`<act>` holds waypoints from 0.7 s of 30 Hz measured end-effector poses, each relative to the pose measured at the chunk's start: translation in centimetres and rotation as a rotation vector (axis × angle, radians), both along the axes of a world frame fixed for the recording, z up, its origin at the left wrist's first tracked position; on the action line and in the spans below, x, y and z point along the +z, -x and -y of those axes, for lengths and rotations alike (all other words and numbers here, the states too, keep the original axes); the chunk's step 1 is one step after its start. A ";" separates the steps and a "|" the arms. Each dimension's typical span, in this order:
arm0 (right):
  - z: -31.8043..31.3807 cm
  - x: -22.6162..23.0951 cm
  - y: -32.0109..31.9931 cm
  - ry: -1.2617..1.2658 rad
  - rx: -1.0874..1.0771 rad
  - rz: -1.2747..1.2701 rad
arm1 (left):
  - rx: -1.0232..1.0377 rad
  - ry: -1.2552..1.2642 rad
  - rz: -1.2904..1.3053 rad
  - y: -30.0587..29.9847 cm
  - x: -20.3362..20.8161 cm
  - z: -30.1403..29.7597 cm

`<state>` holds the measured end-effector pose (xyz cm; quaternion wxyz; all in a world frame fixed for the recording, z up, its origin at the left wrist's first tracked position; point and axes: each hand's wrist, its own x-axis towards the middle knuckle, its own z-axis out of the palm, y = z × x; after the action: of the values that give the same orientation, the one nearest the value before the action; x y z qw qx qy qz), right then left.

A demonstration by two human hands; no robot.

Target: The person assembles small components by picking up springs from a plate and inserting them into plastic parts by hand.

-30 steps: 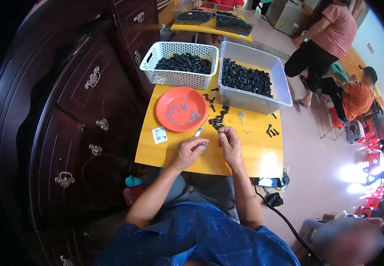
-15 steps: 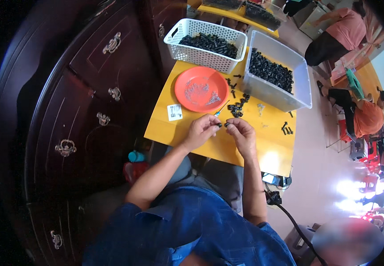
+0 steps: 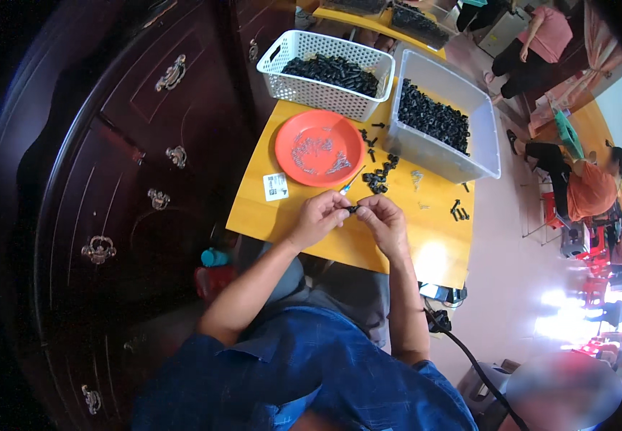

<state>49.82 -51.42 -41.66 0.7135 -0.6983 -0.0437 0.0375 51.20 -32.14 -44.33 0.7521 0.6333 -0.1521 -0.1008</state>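
Over the front part of the yellow table, my left hand (image 3: 319, 218) and my right hand (image 3: 385, 224) meet fingertip to fingertip. Between them is a small black plastic part (image 3: 353, 209), pinched from both sides; the fingers hide most of it. It looks like two pieces set together, one in each hand. Just beyond the fingertips lies a thin screwdriver (image 3: 347, 188) with a pale blue handle. Several black ring-shaped parts (image 3: 377, 179) are heaped behind it. To the left stands a red plate (image 3: 282, 147) with small shiny metal pieces on it.
A white perforated basket (image 3: 311, 95) and a clear plastic bin (image 3: 426, 159), both with many black parts, stand at the back. Black bolt-like pieces (image 3: 459, 210) lie at the right, a white printed card (image 3: 276, 187) at the left. Dark drawers (image 3: 146, 158) flank the table. Other people are further right.
My hands have come together, so the black pieces that were held apart now touch. The whole view has shifted slightly. A person in pink in the background has changed posture.
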 end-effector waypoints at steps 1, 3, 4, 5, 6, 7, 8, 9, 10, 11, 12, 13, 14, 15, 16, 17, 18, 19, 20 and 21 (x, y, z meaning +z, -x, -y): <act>0.0 0.0 0.0 -0.006 0.003 -0.012 | 0.003 -0.016 -0.002 -0.1 0.0 0.0; 0.0 0.0 0.1 -0.001 0.007 -0.009 | -0.007 0.000 0.002 -0.1 -0.1 0.0; 0.1 0.1 0.2 0.002 0.005 0.002 | -0.006 -0.005 -0.001 0.0 -0.1 0.0; 0.1 0.1 0.1 0.023 0.020 -0.009 | -0.003 -0.010 -0.010 0.0 -0.2 0.0; 0.2 0.1 0.1 0.044 0.035 -0.018 | -0.010 0.007 0.008 0.0 -0.2 0.1; 0.2 0.1 0.1 0.041 0.028 -0.037 | 0.001 0.012 0.011 0.0 -0.3 0.1; 0.1 0.2 0.1 0.032 0.033 0.000 | 0.016 0.005 0.014 0.0 -0.4 0.2; 0.1 0.2 0.1 0.050 0.037 0.015 | 0.019 -0.018 0.031 0.0 -0.4 0.1; 0.0 0.2 0.1 0.095 0.027 -0.011 | 0.010 -0.010 0.023 0.0 -0.5 0.1; -0.1 0.3 0.2 0.109 0.024 0.039 | -0.001 -0.012 0.008 0.0 -0.6 0.0; -0.1 0.4 0.2 0.109 0.022 0.045 | -0.011 -0.016 -0.007 0.0 -0.6 0.0; -0.2 0.5 0.2 0.205 0.017 0.082 | -0.011 -0.016 -0.002 0.0 -0.7 -0.1; -0.3 0.6 0.2 0.290 0.016 0.120 | -0.007 -0.021 0.004 0.0 -0.8 -0.2; -0.5 0.7 0.2 0.293 0.002 0.142 | 0.001 -0.044 0.016 -0.1 -0.9 -0.2; -0.6 0.8 0.1 0.292 0.001 0.160 | -0.004 -0.026 0.014 -0.2 -1.0 -0.2; -0.7 0.8 0.1 0.315 -0.005 0.168 | 0.001 -0.011 0.012 -0.2 -1.1 -0.2; -0.9 0.9 0.1 0.324 -0.006 0.169 | 0.010 -0.007 0.021 -0.1 -1.2 -0.2; -1.0 0.9 0.0 0.333 -0.009 0.174 | 0.008 0.000 0.007 -0.2 -1.3 -0.2; -1.0 0.9 -0.2 0.358 -0.004 0.204 | 0.018 0.007 0.008 -0.2 -1.4 -0.2; -1.0 0.9 -0.3 0.381 0.001 0.206 | 0.033 -0.004 0.012 -0.2 -1.4 -0.1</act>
<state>50.11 -50.41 -40.75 0.5602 -0.8208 -0.1086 -0.0261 51.39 -32.00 -45.74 0.7515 0.6377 -0.1460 -0.0849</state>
